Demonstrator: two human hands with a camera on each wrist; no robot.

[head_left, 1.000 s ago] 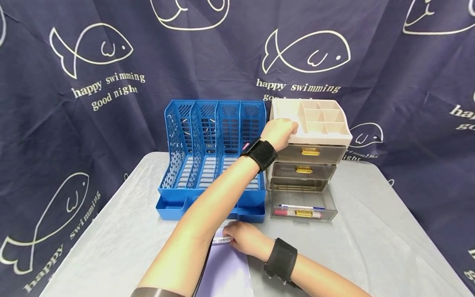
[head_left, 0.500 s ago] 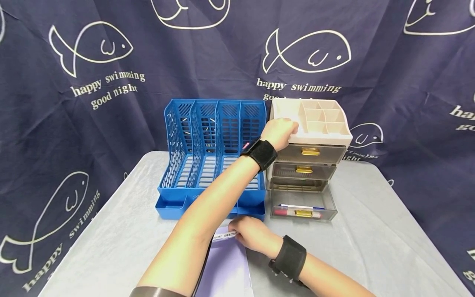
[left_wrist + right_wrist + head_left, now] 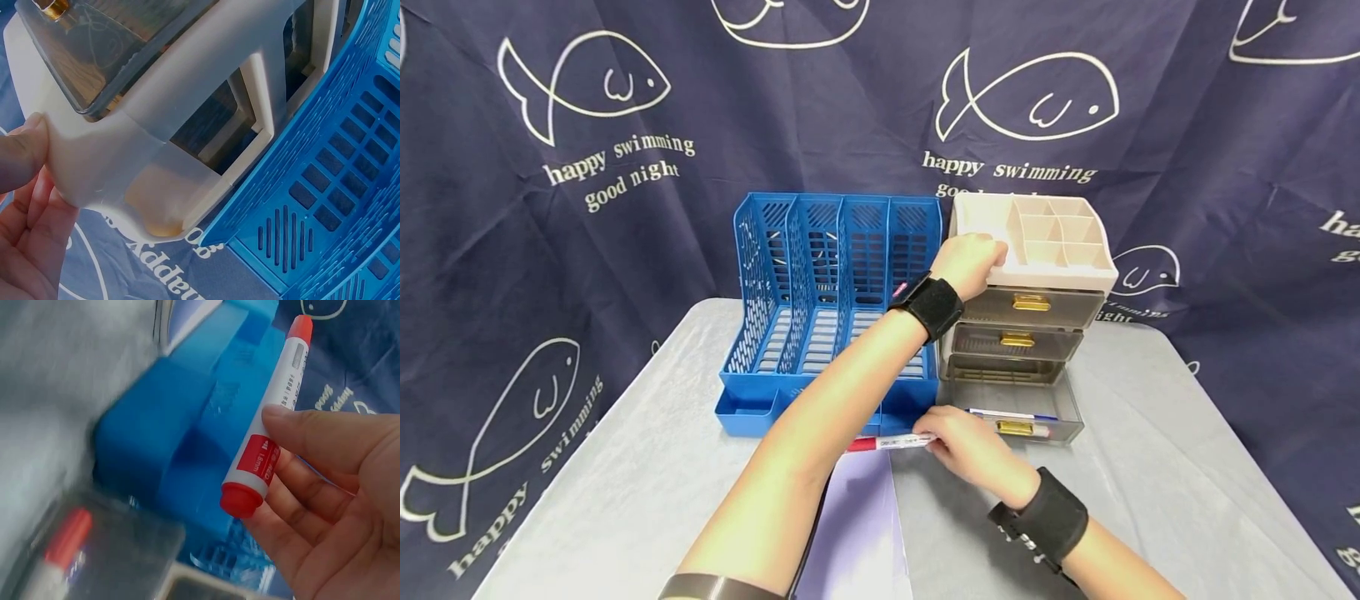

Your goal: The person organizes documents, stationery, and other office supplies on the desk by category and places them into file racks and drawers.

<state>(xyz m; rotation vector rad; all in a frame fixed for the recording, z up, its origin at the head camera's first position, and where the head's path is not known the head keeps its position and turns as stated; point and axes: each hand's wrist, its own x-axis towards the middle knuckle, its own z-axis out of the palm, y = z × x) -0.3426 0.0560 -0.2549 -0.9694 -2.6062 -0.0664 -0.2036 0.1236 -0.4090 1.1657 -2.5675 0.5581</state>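
Observation:
My right hand (image 3: 977, 454) pinches a white whiteboard marker with a red cap (image 3: 275, 406) between thumb and fingers. It hovers in front of the blue file rack (image 3: 831, 379), close to the pulled-out bottom drawer (image 3: 1037, 392). Inside that drawer lie a blue-and-white pen (image 3: 1011, 414) and another red-and-white marker (image 3: 67, 540). With thumb and fingers, my left hand (image 3: 967, 262) grips the top edge of the cream drawer organizer (image 3: 1063, 277), as the left wrist view shows. The left forearm hides part of the rack.
A purple sheet or folder (image 3: 853, 533) lies on the grey cloth-covered table (image 3: 625, 500), partly under the left forearm. Two upper drawers with gold handles (image 3: 1032, 303) are closed. A dark blue fish-print curtain (image 3: 820, 125) hangs behind.
My right hand has lifted the marker off the purple sheet area and carried it right and away from me, toward the drawer. The left hand keeps its grip on the organizer.

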